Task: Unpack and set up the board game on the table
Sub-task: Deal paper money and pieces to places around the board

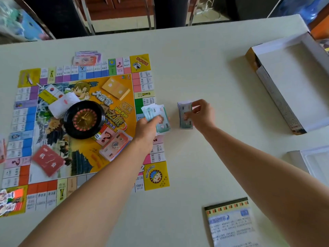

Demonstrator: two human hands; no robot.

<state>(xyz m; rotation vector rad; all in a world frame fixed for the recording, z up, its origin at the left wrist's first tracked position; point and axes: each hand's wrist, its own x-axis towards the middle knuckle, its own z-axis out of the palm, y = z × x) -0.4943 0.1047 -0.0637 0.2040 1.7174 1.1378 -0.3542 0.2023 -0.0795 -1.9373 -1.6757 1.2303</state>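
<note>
The colourful game board point(160, 177) lies flat on the left half of the table. On it sit a black roulette wheel point(83, 119), a yellow card deck point(116, 88), a red card deck point(48, 160), a pink money stack point(114, 145) and a die point(97, 136). My left hand point(146, 129) holds a fanned stack of green play money point(160, 115) at the board's right edge. My right hand point(202, 115) grips a second money stack point(185, 115) just right of it, over bare table.
The open white game box point(288, 86) lies at the far right, with a white tray point(313, 161) nearer me. A rules sheet point(231, 223) lies at the front right. More money point(87, 58) rests at the board's far edge. Chairs point(85, 16) stand beyond the table.
</note>
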